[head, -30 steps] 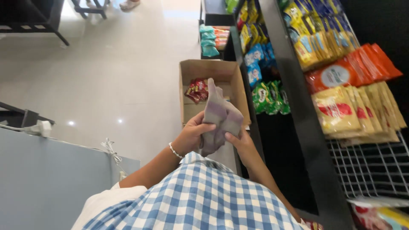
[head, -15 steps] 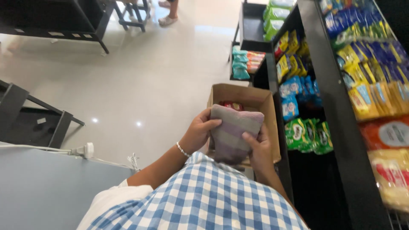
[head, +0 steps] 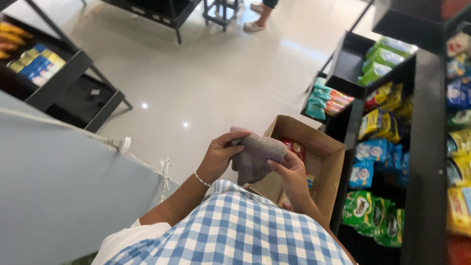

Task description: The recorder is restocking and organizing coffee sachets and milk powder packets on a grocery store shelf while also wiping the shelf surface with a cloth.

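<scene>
The fingers of the left hand (head: 219, 158) curl over the top edge of a soft, purplish-grey striped pack (head: 255, 157), thumb underneath, so the upper corner is pinched and cannot flop. The fingers of the right hand (head: 290, 175) press together along the pack's lower right side, with the index finger laid across its face, which steadies it from the other end. Held this way by 2 hands, the pack hangs in the air at about waist height, just above the near left corner of an open cardboard box (head: 327, 152) on the pale tiled floor (head: 206, 83). The box holds a few red and yellow packets and stands right beside black shelves (head: 426, 147) filled with green, blue and yellow snack bags, close enough to reach both. A thin bracelet (head: 201, 179) sits on the left wrist.
</scene>
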